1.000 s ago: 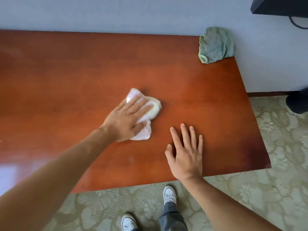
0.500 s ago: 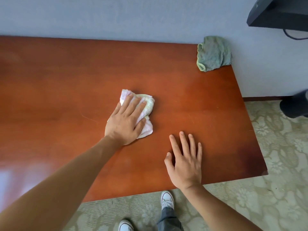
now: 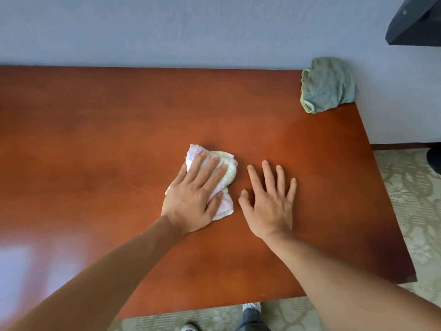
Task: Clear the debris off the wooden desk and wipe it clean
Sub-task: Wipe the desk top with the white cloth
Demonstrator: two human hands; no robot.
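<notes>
The reddish-brown wooden desk (image 3: pixel 95 130) fills most of the view and stands against a grey wall. My left hand (image 3: pixel 193 194) lies flat on a crumpled white and pale-yellow cloth (image 3: pixel 228 170) near the desk's middle, fingers straight, pressing it onto the wood. Just to its right, my right hand (image 3: pixel 269 201) rests palm down on the bare desk with fingers spread, holding nothing. No debris shows on the surface.
A folded grey-green cloth (image 3: pixel 327 84) sits at the desk's back right corner against the wall. A dark object (image 3: pixel 415 22) juts in at the top right. Patterned carpet (image 3: pixel 410 201) lies right of and in front of the desk, where my shoes (image 3: pixel 250 308) show.
My left hand has slid the white cloth toward the right hand, and the two hands now lie close together. The camera view has shifted so the desk sits lower in the frame.
</notes>
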